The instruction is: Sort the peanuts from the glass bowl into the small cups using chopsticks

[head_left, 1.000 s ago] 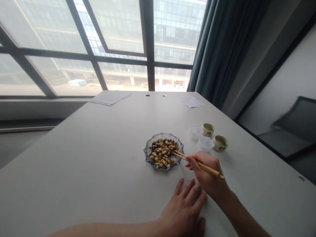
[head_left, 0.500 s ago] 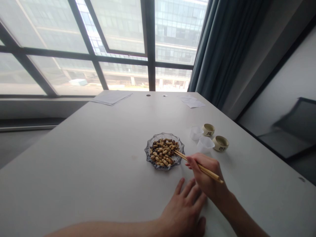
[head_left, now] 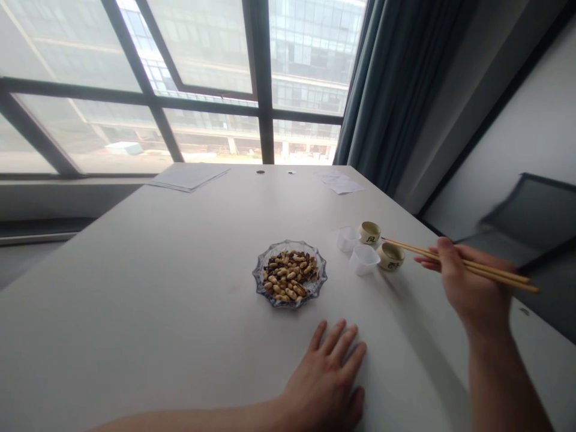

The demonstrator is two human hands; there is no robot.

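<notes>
A scalloped glass dish (head_left: 258, 282) filled with peanuts and dark beans (head_left: 288, 275) sits mid-table. My right hand (head_left: 472, 291) is raised to the right of it, fingers closed on a pair of wooden chopsticks (head_left: 490, 271) whose tips hover over the nearer ceramic cup (head_left: 390, 256). I cannot see anything between the tips. My left hand (head_left: 327, 377) lies flat on the table just in front of the dish, fingers spread, holding nothing.
A second ceramic cup (head_left: 369, 233) and two small clear plastic cups (head_left: 363, 259) (head_left: 347, 238) stand right of the dish. Papers (head_left: 189, 176) and paper slips (head_left: 339, 182) lie at the table's far end by the window. A curtain (head_left: 391, 90) hangs at the right.
My right hand has lifted the chopsticks out of the dish and swung them right, to above the nearer ceramic cup. My left hand stays flat. The view shifted slightly.
</notes>
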